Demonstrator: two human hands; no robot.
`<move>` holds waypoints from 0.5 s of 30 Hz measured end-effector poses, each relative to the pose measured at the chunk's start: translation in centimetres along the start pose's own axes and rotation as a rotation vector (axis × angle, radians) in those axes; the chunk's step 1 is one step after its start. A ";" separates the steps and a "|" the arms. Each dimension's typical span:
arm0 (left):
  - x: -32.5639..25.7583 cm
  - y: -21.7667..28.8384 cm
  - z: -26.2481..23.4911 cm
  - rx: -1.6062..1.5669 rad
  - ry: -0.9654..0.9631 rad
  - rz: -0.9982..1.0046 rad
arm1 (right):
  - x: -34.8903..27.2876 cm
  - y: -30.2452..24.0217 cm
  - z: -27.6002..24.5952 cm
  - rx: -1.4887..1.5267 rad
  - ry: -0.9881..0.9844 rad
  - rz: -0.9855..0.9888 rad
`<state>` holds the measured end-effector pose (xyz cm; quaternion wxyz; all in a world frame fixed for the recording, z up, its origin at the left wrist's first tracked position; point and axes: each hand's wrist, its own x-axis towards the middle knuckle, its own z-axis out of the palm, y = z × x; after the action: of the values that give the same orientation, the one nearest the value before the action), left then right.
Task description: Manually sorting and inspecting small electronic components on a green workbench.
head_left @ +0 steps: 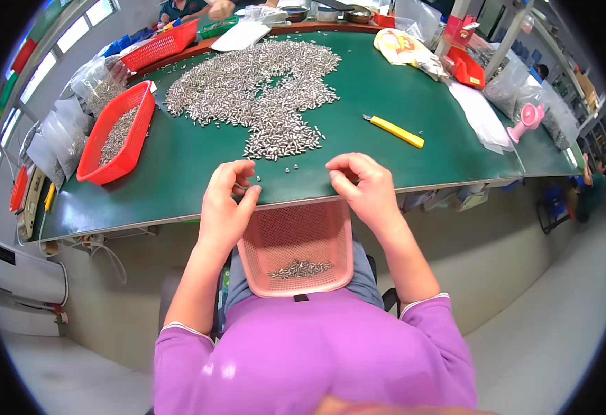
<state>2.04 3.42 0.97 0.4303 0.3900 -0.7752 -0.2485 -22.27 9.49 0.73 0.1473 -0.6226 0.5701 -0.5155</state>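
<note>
A wide heap of small silvery metal pins (275, 83) covers the middle of the green table (358, 124). My left hand (228, 200) is over the front edge, fingers curled and thumb apart, with one small metal piece (259, 178) lying beside its fingertips. Opposite it, my right hand (366, 185) rests at the edge with bent fingers and a gap to the thumb; I see nothing in it. Two more loose pieces (291, 168) lie between the hands. On my lap sits a pink mesh basket (295, 232), with a small pile of pins (303, 268) at its bottom.
A red basket (144, 117) of metal parts stands at the left, near clear plastic bags (57, 142). To the right lie a yellow utility knife (396, 131), a white sheet (479, 117) and a pink fan-like object (526, 122). Another person's hand (221, 10) shows at the far side.
</note>
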 end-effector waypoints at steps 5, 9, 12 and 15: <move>0.7 -1.2 0.5 0.050 -0.107 -0.072 | 2.0 0.7 1.2 -0.002 -0.020 0.028; 1.3 -1.7 1.0 0.013 -0.106 -0.103 | 3.0 1.1 1.4 0.036 -0.070 0.075; 1.8 -1.8 0.9 0.016 -0.164 -0.128 | 3.5 1.1 1.8 -0.045 -0.135 0.072; 2.3 -1.7 1.5 0.066 -0.192 -0.123 | 3.6 1.1 1.7 -0.104 -0.179 -0.006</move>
<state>0.67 0.66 0.07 0.3248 0.4252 -0.7953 -0.2851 -22.17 5.40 0.91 0.1637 -0.6747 0.5787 -0.4280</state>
